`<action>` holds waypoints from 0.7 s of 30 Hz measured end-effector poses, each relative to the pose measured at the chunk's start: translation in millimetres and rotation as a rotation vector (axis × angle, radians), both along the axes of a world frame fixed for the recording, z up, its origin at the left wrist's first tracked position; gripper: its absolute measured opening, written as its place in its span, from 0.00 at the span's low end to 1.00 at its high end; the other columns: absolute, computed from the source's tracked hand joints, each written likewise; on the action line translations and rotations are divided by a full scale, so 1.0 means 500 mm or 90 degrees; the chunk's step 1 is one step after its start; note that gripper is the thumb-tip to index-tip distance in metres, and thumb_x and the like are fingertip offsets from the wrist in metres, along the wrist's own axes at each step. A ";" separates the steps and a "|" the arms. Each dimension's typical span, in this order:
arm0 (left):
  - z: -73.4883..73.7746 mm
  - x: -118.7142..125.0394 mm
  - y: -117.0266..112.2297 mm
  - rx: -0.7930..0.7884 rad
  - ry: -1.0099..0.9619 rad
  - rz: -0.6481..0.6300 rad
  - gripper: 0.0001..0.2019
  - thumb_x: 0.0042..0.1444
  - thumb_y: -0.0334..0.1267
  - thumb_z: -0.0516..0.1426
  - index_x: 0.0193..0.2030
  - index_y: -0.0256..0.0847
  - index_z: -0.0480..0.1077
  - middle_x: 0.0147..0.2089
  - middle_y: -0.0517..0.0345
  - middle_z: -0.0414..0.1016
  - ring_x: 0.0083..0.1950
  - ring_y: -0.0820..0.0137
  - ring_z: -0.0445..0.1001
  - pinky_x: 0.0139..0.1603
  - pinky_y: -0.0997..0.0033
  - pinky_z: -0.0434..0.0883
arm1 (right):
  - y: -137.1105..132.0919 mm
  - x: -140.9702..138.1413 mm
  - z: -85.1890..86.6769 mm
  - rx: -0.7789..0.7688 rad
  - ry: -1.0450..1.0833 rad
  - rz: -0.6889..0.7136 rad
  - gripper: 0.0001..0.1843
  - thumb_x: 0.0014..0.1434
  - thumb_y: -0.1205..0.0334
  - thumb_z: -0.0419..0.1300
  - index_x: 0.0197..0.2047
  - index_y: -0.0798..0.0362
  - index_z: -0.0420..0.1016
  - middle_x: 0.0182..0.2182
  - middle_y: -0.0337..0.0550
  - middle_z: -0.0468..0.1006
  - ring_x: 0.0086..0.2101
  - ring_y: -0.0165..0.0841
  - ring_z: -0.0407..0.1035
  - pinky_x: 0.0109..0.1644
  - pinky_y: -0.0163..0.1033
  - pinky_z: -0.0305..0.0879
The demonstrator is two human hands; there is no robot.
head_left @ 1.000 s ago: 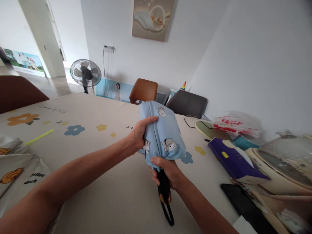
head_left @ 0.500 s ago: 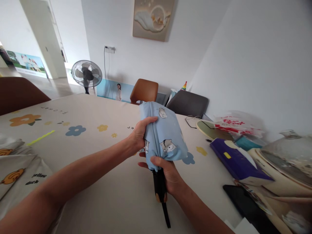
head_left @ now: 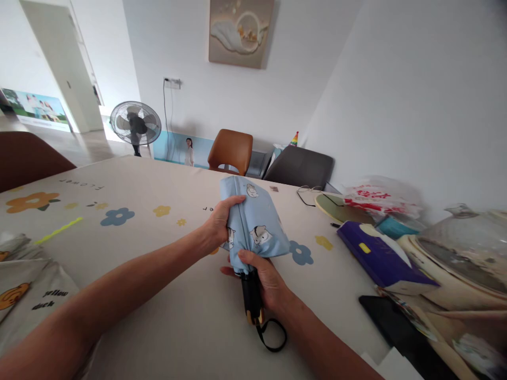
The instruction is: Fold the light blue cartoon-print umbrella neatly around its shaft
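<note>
A folded light-blue umbrella with white cartoon animals is held above the table, tilted so its black handle points down toward me. My left hand wraps the left side of the blue fabric, thumb across the front and its other fingers hidden behind. Lower down, my right hand grips the umbrella where the fabric meets the handle, thumb on the cloth. From the handle's end hangs a black wrist strap in a loop.
Flower prints mark the pale tablecloth. On the right lie eyeglasses, a purple tissue box, a black phone-like slab and a plastic bag. Printed cloth lies at left. Chairs and a fan stand beyond.
The umbrella and both hands have shifted slightly left and the fabric end sits a little lower. The strap, straight before, now forms an open loop. Both hands keep their hold.
</note>
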State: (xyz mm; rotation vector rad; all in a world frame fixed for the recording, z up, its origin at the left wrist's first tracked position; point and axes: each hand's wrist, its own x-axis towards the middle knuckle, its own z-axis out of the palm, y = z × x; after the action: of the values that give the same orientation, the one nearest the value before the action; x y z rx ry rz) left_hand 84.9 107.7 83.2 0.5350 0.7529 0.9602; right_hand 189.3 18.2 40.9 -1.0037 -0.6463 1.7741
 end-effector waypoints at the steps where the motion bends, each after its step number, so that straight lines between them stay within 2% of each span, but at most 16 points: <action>1: -0.003 0.000 0.003 0.002 0.006 -0.008 0.23 0.40 0.45 0.61 0.43 0.34 0.69 0.33 0.47 0.75 0.33 0.58 0.75 0.34 0.58 0.73 | 0.000 0.000 0.000 0.015 -0.002 0.014 0.15 0.43 0.63 0.64 0.36 0.58 0.72 0.27 0.41 0.75 0.27 0.31 0.71 0.31 0.36 0.69; 3: -0.008 -0.004 0.013 0.004 0.020 -0.026 0.22 0.40 0.46 0.61 0.41 0.34 0.69 0.33 0.47 0.75 0.34 0.57 0.74 0.35 0.57 0.73 | -0.002 0.000 0.002 0.029 -0.015 0.058 0.13 0.45 0.61 0.62 0.34 0.59 0.71 0.23 0.41 0.73 0.22 0.28 0.68 0.23 0.33 0.65; 5: -0.011 -0.012 0.027 0.019 0.034 0.000 0.21 0.40 0.45 0.61 0.40 0.35 0.70 0.33 0.48 0.75 0.33 0.59 0.74 0.36 0.59 0.73 | -0.004 -0.002 0.003 0.017 -0.033 0.106 0.11 0.47 0.59 0.60 0.30 0.59 0.69 0.17 0.37 0.69 0.15 0.24 0.61 0.17 0.29 0.56; 7: -0.011 -0.023 0.042 0.034 0.044 0.062 0.18 0.40 0.42 0.62 0.38 0.35 0.70 0.33 0.49 0.75 0.32 0.62 0.74 0.37 0.62 0.73 | -0.006 -0.004 0.002 -0.004 -0.039 0.142 0.11 0.47 0.58 0.59 0.27 0.58 0.67 0.14 0.34 0.65 0.12 0.21 0.56 0.14 0.28 0.51; 9: -0.012 -0.034 0.054 0.043 0.049 0.096 0.16 0.39 0.40 0.62 0.36 0.35 0.70 0.32 0.50 0.75 0.31 0.64 0.74 0.37 0.63 0.73 | -0.007 -0.006 -0.001 -0.011 -0.038 0.159 0.11 0.47 0.57 0.59 0.27 0.57 0.65 0.14 0.32 0.64 0.12 0.21 0.55 0.14 0.27 0.50; 12: -0.018 -0.045 0.067 0.051 0.047 0.104 0.14 0.38 0.38 0.62 0.33 0.35 0.70 0.31 0.51 0.74 0.30 0.65 0.73 0.36 0.64 0.73 | -0.004 -0.005 -0.011 -0.024 -0.022 0.188 0.12 0.47 0.56 0.59 0.27 0.57 0.66 0.15 0.33 0.64 0.13 0.22 0.57 0.16 0.28 0.54; 15: -0.027 -0.051 0.076 0.050 0.050 0.122 0.12 0.37 0.35 0.61 0.31 0.36 0.69 0.30 0.54 0.73 0.29 0.67 0.72 0.35 0.66 0.73 | -0.003 -0.006 -0.017 -0.022 -0.005 0.206 0.12 0.48 0.57 0.58 0.27 0.59 0.69 0.18 0.38 0.68 0.18 0.25 0.64 0.23 0.31 0.64; 17: -0.034 -0.054 0.081 0.050 0.059 0.117 0.12 0.37 0.35 0.61 0.32 0.36 0.69 0.30 0.54 0.73 0.29 0.67 0.71 0.34 0.65 0.72 | -0.006 -0.011 -0.015 -0.004 0.008 0.181 0.11 0.48 0.59 0.58 0.28 0.61 0.71 0.22 0.44 0.73 0.24 0.30 0.69 0.32 0.37 0.69; 19: -0.044 -0.054 0.086 0.059 0.069 0.098 0.12 0.37 0.36 0.61 0.32 0.36 0.69 0.30 0.53 0.73 0.30 0.66 0.71 0.35 0.64 0.72 | -0.012 -0.019 -0.010 0.008 0.039 0.145 0.12 0.48 0.61 0.58 0.32 0.61 0.72 0.29 0.49 0.76 0.31 0.35 0.72 0.39 0.41 0.70; 21: -0.060 -0.052 0.089 0.072 0.111 0.075 0.13 0.38 0.37 0.61 0.33 0.35 0.68 0.30 0.52 0.72 0.30 0.65 0.71 0.36 0.63 0.71 | -0.019 -0.026 -0.005 -0.005 0.062 0.127 0.12 0.48 0.62 0.58 0.35 0.61 0.72 0.34 0.49 0.76 0.33 0.35 0.72 0.37 0.40 0.70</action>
State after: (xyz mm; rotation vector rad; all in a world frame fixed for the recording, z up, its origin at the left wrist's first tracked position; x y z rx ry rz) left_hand 59.1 152.5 53.2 0.6859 0.8977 1.0803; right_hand 176.2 8.7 38.4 -0.8763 -0.6978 1.9874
